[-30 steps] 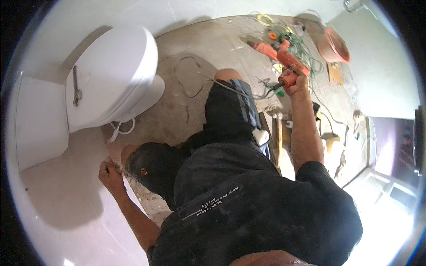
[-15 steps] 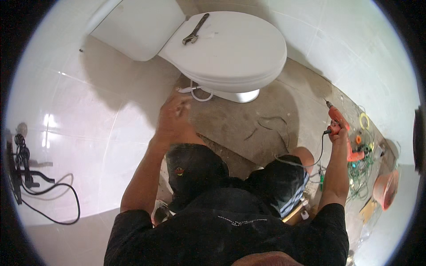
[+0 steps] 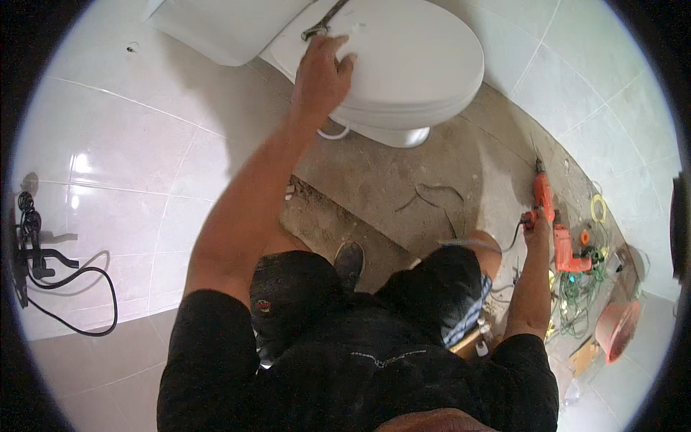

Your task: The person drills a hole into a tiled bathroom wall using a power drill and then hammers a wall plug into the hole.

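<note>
My left hand (image 3: 322, 78) reaches over the white toilet lid (image 3: 417, 61), thumb and fingers apart, with nothing visible in it. Just beyond its fingertips lies a dark adjustable wrench (image 3: 333, 14). A small pale scrap (image 3: 359, 27) sits on the lid beside it. Low on the right, my right hand (image 3: 534, 222) is wrapped round the handle of a red corded drill (image 3: 542, 191). The drill's long thin bit points away from me, close to the floor.
A second red power tool (image 3: 568, 250) lies right of the drill, among tangled green cords (image 3: 576, 302) and a yellow coil (image 3: 598, 208). A pinkish bucket (image 3: 617, 331) is at the right. Dark cable (image 3: 439, 193) curls on the floor. A black fixture (image 3: 32, 237) hangs at the left wall.
My left hand has moved up and right, from beside the toilet base to over the lid near the wrench. My right hand and the drill have shifted slightly left and lower in view.
</note>
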### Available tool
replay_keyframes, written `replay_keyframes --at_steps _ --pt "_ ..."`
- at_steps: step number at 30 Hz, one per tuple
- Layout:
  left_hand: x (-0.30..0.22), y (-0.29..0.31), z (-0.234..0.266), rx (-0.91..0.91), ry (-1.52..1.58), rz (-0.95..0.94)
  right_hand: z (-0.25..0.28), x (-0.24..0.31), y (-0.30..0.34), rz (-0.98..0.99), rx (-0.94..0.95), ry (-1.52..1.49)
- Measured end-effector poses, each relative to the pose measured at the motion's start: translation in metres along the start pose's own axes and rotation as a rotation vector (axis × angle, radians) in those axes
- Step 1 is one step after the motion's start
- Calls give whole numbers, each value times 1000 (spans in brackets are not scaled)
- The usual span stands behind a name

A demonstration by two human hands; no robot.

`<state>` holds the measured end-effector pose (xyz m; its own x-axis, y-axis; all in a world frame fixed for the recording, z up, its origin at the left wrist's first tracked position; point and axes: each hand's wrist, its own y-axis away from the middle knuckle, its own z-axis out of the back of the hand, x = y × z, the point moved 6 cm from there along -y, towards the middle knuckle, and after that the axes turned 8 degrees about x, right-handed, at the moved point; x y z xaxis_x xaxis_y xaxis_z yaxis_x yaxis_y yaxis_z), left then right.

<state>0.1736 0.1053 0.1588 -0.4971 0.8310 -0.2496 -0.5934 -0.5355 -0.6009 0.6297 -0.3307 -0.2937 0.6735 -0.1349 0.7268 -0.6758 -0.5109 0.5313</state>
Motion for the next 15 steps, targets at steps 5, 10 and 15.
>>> replay_keyframes --at_steps 5,10,15 --pt "31 -23 -5 -2 -190 -8 -120 3 152 -325 143 217" --pt "24 -52 -24 261 -88 75 -134 33 170 -198 338 112" --pt "56 -56 -37 305 95 78 -120 92 157 406 -28 1109"
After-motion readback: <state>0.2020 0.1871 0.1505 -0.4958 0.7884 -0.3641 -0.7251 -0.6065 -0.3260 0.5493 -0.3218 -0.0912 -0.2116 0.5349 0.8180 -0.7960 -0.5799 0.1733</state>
